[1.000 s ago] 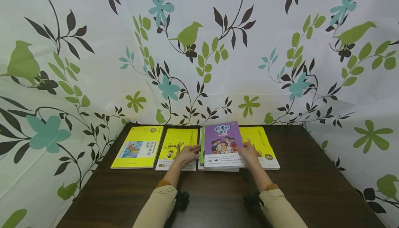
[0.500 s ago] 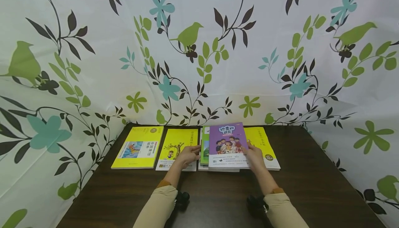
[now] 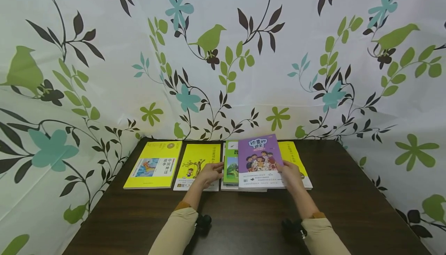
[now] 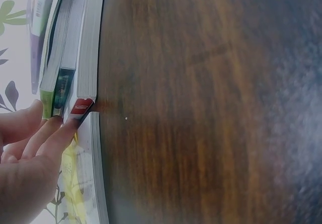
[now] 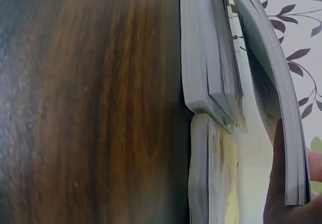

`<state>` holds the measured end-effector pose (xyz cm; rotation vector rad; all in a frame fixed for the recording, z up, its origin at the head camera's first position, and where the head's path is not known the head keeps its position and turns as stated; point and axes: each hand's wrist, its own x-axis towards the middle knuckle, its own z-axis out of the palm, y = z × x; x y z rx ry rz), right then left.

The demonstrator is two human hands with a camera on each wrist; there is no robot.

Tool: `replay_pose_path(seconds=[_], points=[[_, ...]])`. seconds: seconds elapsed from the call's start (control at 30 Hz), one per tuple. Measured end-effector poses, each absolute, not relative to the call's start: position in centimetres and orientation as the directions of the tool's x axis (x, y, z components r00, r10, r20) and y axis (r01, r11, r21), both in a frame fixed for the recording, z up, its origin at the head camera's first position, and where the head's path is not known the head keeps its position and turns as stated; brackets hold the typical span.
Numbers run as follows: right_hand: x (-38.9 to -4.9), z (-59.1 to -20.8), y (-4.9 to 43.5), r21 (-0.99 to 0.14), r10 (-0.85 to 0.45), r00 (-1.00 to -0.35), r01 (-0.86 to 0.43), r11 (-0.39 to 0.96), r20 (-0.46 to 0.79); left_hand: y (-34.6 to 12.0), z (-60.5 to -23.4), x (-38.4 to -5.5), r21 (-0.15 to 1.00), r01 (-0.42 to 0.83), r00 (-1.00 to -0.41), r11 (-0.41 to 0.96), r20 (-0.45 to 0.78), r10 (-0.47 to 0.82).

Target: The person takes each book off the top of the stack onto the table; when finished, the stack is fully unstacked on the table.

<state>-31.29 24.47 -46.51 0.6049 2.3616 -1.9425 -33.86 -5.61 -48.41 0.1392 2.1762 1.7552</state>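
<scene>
Right grip [image 3: 292,177] pinches the purple book [image 3: 259,158] at its right edge, holding that side raised above the right yellow book [image 3: 293,153]. Left grip [image 3: 210,174], its fingers extended, touches the left side of the stack [image 4: 75,48], where the green book [image 3: 230,171] lies on top, partly covered by the purple one. Farther left, the tree book [image 3: 198,155] and left yellow book [image 3: 153,150] lie side by side on the dark counter [image 3: 244,224]. Patterned cloth [image 3: 265,88] hangs behind.

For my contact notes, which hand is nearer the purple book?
Right. The right hand pinches the purple book by its right edge; the left hand sits apart, touching the left side of the book stack.
</scene>
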Motion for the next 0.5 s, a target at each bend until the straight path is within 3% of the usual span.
replay_pose_path(seconds=[0.5], points=[[-30.7,-45.9,26.9,-0.957,0.286,-0.930,0.270,0.110,-0.230,-5.5,-48.0,-33.6,0.961,-0.146,-0.937,0.236,-0.211,0.279]])
